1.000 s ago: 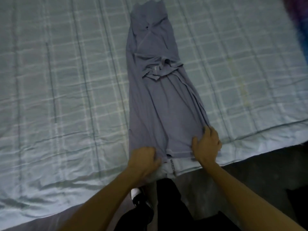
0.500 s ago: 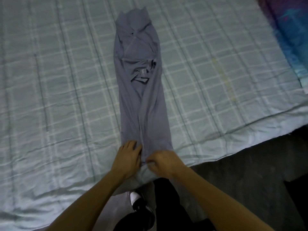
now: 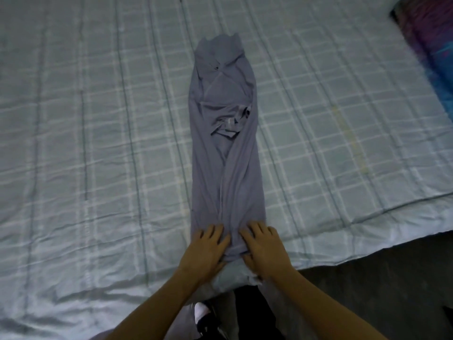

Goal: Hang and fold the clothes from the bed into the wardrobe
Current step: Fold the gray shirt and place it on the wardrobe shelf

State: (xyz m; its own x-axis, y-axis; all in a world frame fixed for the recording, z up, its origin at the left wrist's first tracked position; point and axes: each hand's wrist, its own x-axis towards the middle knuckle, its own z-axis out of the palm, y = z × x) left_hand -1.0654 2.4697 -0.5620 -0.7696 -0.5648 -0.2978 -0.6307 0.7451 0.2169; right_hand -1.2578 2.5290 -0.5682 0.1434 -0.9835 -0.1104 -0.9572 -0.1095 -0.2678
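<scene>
Head view: grey-blue shirt (image 3: 225, 148) lies on the bed (image 3: 98, 143) as a narrow lengthwise strip. Hem end sits at the bed's near edge, collar end points toward the far edge. It is roughly mid-width of the visible bed, well apart from the patterned purple-blue cloth (image 3: 431, 45) at the far right corner.

Left hand (image 3: 208, 249) and right hand (image 3: 263, 249) are both flat on the hem end, side by side. Fingers (image 3: 217, 230) are spread and straight, pressing the cloth down and gripping nothing. The seam where the two side folds meet runs up between the hands.

Step, as judged: side folds done, hem being flattened before the crosswise fold.

To do it well:
- Sort the bunched sleeve (image 3: 230, 121) mid-strip first. It is crumpled on top, and folding over it will likely lock in a lump.
- Sweep palms from hem toward collar so wrinkles go out the far end, not sideways, which would reopen the side folds.
- Then pinch both hem corners, lift low and carry them to the collar, matching the long edges.
- The hem lies right at the near edge and the sheet looks slick, so the strip could slide toward the floor (image 3: 392, 278). Push away from the edge.
</scene>
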